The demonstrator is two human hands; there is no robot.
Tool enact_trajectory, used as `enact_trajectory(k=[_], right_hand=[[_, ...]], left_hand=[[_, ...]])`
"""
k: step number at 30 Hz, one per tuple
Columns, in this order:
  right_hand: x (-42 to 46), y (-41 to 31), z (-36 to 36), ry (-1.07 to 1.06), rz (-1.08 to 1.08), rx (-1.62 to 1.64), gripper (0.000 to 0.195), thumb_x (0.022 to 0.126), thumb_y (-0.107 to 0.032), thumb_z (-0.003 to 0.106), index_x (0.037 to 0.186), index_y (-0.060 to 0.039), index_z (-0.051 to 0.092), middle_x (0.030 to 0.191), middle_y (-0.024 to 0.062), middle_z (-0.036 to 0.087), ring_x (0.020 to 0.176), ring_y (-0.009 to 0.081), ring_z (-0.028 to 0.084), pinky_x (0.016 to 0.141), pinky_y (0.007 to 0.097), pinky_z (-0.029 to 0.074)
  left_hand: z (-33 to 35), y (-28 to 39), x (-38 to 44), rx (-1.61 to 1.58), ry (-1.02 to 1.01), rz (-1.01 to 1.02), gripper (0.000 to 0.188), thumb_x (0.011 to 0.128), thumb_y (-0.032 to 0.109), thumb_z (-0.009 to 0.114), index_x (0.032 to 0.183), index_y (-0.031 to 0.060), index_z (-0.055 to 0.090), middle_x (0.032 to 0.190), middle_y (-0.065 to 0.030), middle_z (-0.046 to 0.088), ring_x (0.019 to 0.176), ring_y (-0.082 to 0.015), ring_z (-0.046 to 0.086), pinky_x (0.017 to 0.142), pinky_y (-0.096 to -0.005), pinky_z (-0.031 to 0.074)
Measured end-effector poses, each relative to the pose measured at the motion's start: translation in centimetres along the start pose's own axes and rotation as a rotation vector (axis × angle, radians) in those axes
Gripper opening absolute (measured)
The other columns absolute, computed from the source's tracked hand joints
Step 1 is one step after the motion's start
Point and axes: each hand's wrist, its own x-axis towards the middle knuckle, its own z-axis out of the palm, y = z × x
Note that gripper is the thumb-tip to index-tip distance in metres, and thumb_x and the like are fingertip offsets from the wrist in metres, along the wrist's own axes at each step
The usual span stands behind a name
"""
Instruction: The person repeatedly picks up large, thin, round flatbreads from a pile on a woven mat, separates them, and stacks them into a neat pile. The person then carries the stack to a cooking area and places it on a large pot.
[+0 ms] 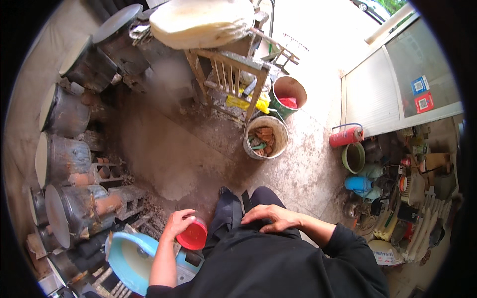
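My left hand (178, 224) grips a red plastic container (194, 235) by its side. Its lid or base faces up towards me. Under my left forearm lies a light blue plastic basin (153, 242), which holds something pale; part of it is hidden by the arm. My right hand (275, 219) lies over my lap on the black clothing (257, 249), fingers somewhat apart, with nothing seen in it. My dark-trousered legs (228, 212) are bent, with the floor before them.
Sooty metal pots (69, 160) with lids line the left wall, beside hollow blocks (130, 201). Ahead stand a bucket (284, 137) of brick pieces, a green bucket (285, 108) and a wooden frame (257, 100). At right are a red fire extinguisher (346, 136) and a blue flask (357, 183).
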Motion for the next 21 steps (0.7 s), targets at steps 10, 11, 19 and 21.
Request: enact_trajectory(k=[10,11,19,21], right_hand=[[8.2,-1.8,-10.2,0.008,-0.07,-0.033,0.01,0.073,-0.004,0.057,0.082,-0.0021,0.058,0.085,0.0074,0.058,0.084,0.0213,0.054,0.076,0.0287,0.042],[9.0,-2.3,-11.8,0.008,-0.071,-0.053,0.01,0.073,-0.003,0.056,0.083,-0.0016,0.058,0.084,0.0071,0.058,0.083,0.0199,0.055,0.075,0.0276,0.042],[13.0,-6.6,-24.4,0.118,0.014,0.17,0.008,0.077,-0.001,0.055,0.085,-0.0007,0.057,0.078,0.003,0.058,0.078,0.0077,0.052,0.071,0.0228,0.042],[13.6,-6.7,-27.6,0.219,-0.127,0.019,0.01,0.076,-0.002,0.058,0.086,-0.0014,0.058,0.077,0.0028,0.058,0.074,0.0078,0.052,0.069,0.0231,0.043]], left_hand=[[-3.0,16.0,4.5,-0.187,-0.348,0.638,0.014,0.072,0.004,0.06,0.085,0.0003,0.058,0.083,-0.0078,0.057,0.076,-0.018,0.055,0.069,-0.026,0.043],[-3.2,17.0,5.0,-0.184,-0.298,0.607,0.01,0.074,0.004,0.059,0.083,-0.0001,0.057,0.082,-0.0072,0.057,0.076,-0.0173,0.056,0.069,-0.0256,0.043],[-9.2,26.3,11.0,-1.064,0.254,0.471,0.013,0.085,0.01,0.053,0.076,0.003,0.046,0.074,-0.0083,0.056,0.066,-0.0127,0.052,0.064,-0.0233,0.044],[-11.5,28.8,13.3,-1.099,0.268,0.744,0.014,0.085,0.01,0.052,0.076,0.0036,0.043,0.067,-0.0085,0.054,0.061,-0.015,0.053,0.059,-0.0251,0.045]])
